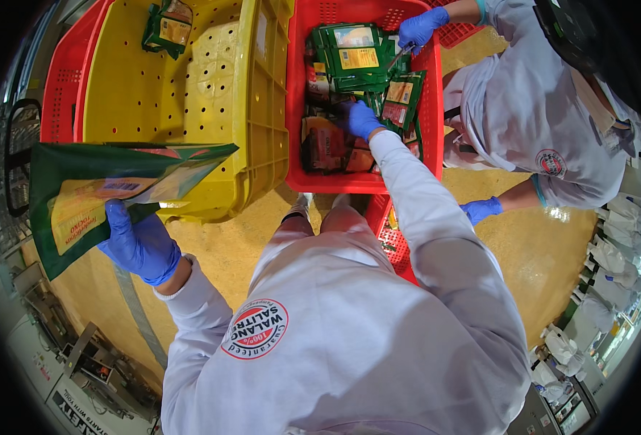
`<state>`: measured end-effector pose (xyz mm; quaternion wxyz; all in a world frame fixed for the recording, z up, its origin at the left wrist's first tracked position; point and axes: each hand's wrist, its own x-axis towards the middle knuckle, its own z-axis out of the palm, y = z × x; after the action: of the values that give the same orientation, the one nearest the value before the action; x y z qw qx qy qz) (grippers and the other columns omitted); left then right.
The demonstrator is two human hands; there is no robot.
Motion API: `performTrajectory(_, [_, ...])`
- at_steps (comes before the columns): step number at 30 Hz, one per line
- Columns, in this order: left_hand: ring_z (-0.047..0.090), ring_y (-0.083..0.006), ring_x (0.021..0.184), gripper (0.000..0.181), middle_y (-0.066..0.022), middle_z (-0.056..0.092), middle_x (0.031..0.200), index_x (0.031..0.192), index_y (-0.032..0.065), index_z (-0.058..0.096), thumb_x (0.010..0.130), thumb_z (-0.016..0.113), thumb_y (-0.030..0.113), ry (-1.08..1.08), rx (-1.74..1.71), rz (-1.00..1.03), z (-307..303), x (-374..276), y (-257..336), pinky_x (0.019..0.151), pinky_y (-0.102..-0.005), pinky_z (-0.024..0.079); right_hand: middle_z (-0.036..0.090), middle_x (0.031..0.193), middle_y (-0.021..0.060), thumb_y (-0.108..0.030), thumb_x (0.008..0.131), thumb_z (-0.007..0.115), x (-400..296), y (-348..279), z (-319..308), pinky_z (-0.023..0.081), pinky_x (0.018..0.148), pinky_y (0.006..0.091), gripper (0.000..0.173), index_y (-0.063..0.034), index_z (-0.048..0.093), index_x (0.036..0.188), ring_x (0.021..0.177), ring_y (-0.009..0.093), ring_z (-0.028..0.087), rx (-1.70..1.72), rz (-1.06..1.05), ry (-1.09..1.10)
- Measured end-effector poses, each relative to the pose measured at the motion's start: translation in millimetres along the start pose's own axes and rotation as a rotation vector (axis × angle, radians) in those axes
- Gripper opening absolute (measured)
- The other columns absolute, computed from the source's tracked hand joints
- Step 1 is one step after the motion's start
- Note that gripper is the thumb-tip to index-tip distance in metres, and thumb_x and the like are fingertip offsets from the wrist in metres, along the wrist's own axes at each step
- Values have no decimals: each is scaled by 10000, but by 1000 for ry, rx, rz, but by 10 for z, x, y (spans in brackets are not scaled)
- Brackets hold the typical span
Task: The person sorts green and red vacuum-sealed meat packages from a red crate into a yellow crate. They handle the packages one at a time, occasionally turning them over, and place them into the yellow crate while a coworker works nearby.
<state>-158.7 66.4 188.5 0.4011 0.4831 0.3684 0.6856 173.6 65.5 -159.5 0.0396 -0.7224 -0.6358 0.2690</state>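
My left hand [141,247], in a blue glove, grips the lower edge of a green and yellow food pouch [54,179], thumb on its printed face. The pouch is raised in front of the near left side of a yellow plastic crate [233,87]. Inside a red plastic crate [342,185], my blue-gloved right hand [365,120] reaches down among green and red packs [324,144]. Its fingertips are in shadow, so whether they hold a pack cannot be made out. Flat green pouches [358,54] lie piled beyond that hand.
A co-worker's gloved hand [421,27] holds a slim metal tool [402,56] over the red crate's far right. Their other hand [482,210] hangs beside my right arm. One green pack [169,27] lies in the yellow crate. Another red crate [396,250] stands low near my legs.
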Motion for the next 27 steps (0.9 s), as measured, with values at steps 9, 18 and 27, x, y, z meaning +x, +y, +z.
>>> performTrajectory(9, [471, -250, 1116, 472, -143, 459, 1236, 1280, -1, 367, 841, 539, 30, -9, 10, 33, -2, -52, 62, 973, -416, 373, 604, 1042, 175, -365, 661, 709, 164, -366, 87, 465, 837, 394, 478, -84, 587, 1028, 947, 348, 579, 67, -46, -258])
performTrajectory(18, [480, -245, 1096, 459, -135, 475, 1210, 1272, 5, 373, 845, 537, 43, -57, -12, 24, -56, -113, 83, 959, -403, 379, 625, 988, 150, -259, 641, 723, -267, -435, -162, 473, 790, 356, 451, -45, 582, 1012, 903, 284, 602, 464, 31, 42])
performTrajectory(27, [465, -235, 1124, 481, -121, 455, 1249, 1295, 18, 357, 849, 534, 60, -84, -119, -45, -4, -143, -94, 972, -396, 369, 622, 768, 164, -400, 848, 518, -488, 48, -457, 514, 632, 411, 398, -43, 536, 1023, 756, 284, 632, 966, 644, -406])
